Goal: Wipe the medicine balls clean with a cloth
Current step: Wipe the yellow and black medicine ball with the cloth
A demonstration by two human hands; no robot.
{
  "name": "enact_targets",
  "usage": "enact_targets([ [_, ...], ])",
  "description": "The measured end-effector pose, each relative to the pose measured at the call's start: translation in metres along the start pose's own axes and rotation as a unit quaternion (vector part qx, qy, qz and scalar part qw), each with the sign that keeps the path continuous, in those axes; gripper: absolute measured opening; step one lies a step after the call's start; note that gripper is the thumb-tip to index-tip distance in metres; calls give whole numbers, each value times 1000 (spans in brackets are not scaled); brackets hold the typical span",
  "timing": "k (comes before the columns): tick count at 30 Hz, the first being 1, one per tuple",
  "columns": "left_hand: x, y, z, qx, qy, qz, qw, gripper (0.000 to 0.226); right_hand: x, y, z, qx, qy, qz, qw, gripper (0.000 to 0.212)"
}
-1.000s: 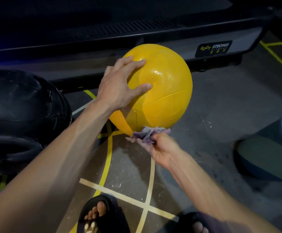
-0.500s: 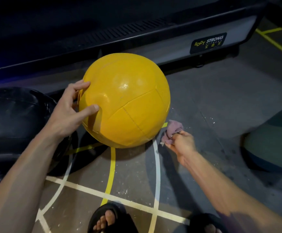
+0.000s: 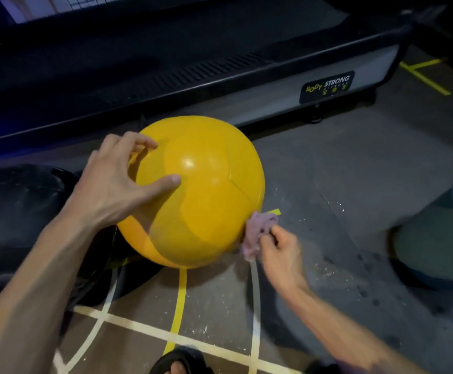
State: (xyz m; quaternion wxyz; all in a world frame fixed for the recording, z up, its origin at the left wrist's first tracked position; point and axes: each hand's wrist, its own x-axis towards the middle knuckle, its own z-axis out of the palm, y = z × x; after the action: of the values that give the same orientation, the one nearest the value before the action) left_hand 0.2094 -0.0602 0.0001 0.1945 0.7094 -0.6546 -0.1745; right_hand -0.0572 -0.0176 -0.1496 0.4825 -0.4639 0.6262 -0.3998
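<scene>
the yellow medicine ball (image 3: 201, 195) sits on the grey floor (image 3: 314, 184) between the two hands, in front of a dark machine base (image 3: 220, 85). the left hand (image 3: 117, 182) rests spread on the ball's upper left side, thumb and fingertips pressing the surface (fingers only lightly bent). the right hand (image 3: 279, 252) grips a crumpled pinkish cloth (image 3: 257, 230), held against the ball's lower right edge. the ball is round, glossy and smooth, with stitched panel seams. a black ball (image 3: 17, 211) with a duller skin lies at the left. painted yellow and white lines cross the scuffed floor.
</scene>
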Motion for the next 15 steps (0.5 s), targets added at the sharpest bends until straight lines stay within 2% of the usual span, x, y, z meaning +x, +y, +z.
enact_targets([
  [2, -7, -7, -4, -75, 63, -9, 995, 60, 17, 5, -16, 52, 26, 55, 997, 31],
  [4, -6, -15, 0, -94, 103, -48, 989, 60, 32, 6, -23, 105, 26, 126, 986, 26],
  [7, -6, -21, 9, -127, -1, -138, 982, 94, 41, -1, -26, 171, -14, 205, 964, 24],
  [9, -9, -22, 10, -173, -31, -167, 970, 97, 40, -8, -24, 200, -37, 230, 952, 25],
  [12, -12, -8, 6, -175, -31, -158, 971, 97, 42, -3, -21, 228, -31, 246, 942, 27],
  [15, -20, 17, 6, -151, -32, -111, 982, 96, 36, 7, -22, 228, -24, 259, 938, 25],
])
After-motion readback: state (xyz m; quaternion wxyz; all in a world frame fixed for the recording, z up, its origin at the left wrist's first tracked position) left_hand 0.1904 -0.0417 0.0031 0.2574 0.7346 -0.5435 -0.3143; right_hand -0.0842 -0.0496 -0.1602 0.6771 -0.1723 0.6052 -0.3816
